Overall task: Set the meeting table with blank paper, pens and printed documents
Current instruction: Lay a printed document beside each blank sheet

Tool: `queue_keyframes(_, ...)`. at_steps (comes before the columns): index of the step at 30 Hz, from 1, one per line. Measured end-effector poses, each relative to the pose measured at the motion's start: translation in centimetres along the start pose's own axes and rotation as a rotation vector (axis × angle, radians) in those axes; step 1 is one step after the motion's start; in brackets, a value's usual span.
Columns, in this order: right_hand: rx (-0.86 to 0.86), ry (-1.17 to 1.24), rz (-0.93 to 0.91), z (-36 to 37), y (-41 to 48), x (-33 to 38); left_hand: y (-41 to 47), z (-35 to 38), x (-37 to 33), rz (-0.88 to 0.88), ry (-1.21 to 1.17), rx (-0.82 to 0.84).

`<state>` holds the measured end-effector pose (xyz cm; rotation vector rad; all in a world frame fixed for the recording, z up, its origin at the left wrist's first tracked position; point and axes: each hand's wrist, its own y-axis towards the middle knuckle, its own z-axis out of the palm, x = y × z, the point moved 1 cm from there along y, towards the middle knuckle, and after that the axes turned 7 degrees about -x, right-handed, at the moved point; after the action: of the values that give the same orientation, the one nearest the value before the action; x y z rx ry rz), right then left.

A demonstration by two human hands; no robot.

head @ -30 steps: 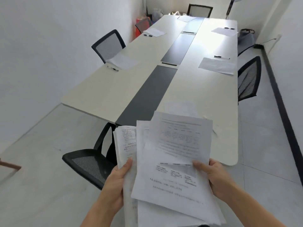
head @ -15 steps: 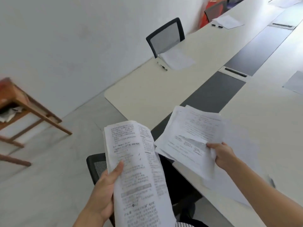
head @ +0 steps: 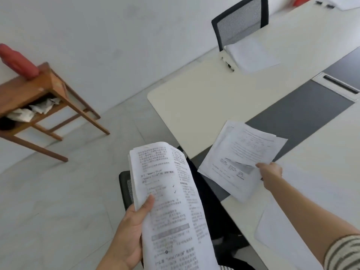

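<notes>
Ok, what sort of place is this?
Probably an office meeting room: a large pale table with a grey centre strip, a mesh-backed chair at it, and paper with a pen set at that seat.

A curled stack of printed documents (head: pixel 171 207) is gripped by the left hand (head: pixel 128 236), thumb on top. A smaller sheaf of printed pages (head: pixel 239 158) is pinched by the right hand (head: pixel 270 172) over the meeting table (head: pixel 204 98). Blank paper (head: pixel 253 55) and a pen (head: pixel 228 64) lie before a mesh chair (head: pixel 239 20).

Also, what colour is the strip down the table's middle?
The centre strip is dark grey; head view shows it.
</notes>
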<state>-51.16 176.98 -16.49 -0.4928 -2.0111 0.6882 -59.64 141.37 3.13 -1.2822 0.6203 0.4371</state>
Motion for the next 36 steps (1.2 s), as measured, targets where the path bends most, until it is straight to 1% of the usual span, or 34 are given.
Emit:
queue_keyframes(3,-0.049,-0.118,-0.132,-2.2,-2.0,-0.7,0.1,-0.2,-0.4,-0.009,0.021,0.073)
queue_keyframes(5,-0.033,-0.036,-0.199,-3.8,-5.5,-0.8,0.1,-0.4,-0.9,-0.024,0.029,0.160)
queue_keyframes(6,0.028,0.046,-0.222,-4.6,-8.1,-0.9,0.0,-0.5,-1.3,-0.028,0.037,0.209)
queue_keyframes(8,0.247,0.144,-0.222,-5.8,-14.0,-1.7,0.0,-0.7,-1.8,-0.048,0.065,0.316)
queue_keyframes(10,0.515,0.174,-0.150,-6.7,-20.2,-3.4,0.0,-0.9,-1.9,-0.080,0.092,0.420)
queue_keyframes(11,0.606,0.197,-0.098,-7.0,-22.7,-4.4,0.0,-1.0,-1.7,-0.099,0.110,0.463)
queue_keyframes(12,0.635,0.226,-0.058,-7.4,-24.6,-5.5,0.1,-1.1,-1.4,-0.116,0.128,0.491)
queue_keyframes(13,0.614,0.281,-0.028,-7.9,-26.0,-6.5,0.0,-1.2,-1.1,-0.129,0.143,0.512)
queue_keyframes(16,0.373,0.493,0.053,-10.8,-28.3,-9.0,-0.6,-0.9,0.2,-0.137,0.211,0.567)
queue_keyframes(17,0.322,0.550,0.059,-12.1,-29.0,-9.6,-1.0,-0.7,0.6,-0.129,0.239,0.587)
queue_keyframes(22,0.152,0.708,-0.051,-17.9,-32.0,-13.0,-3.3,0.7,3.3,-0.181,0.369,0.696)
queue_keyframes(27,-0.114,0.769,-0.170,-23.6,-33.9,-17.7,-6.8,3.1,7.2,-0.215,0.455,0.833)
queue_keyframes(32,-0.385,0.858,-0.261,-30.3,-36.0,-23.5,-11.7,5.8,13.5,-0.231,0.582,0.934)
queue_keyframes(36,-0.534,0.930,-0.252,-36.9,-37.2,-28.7,-16.7,7.5,19.5,-0.270,0.652,1.002)
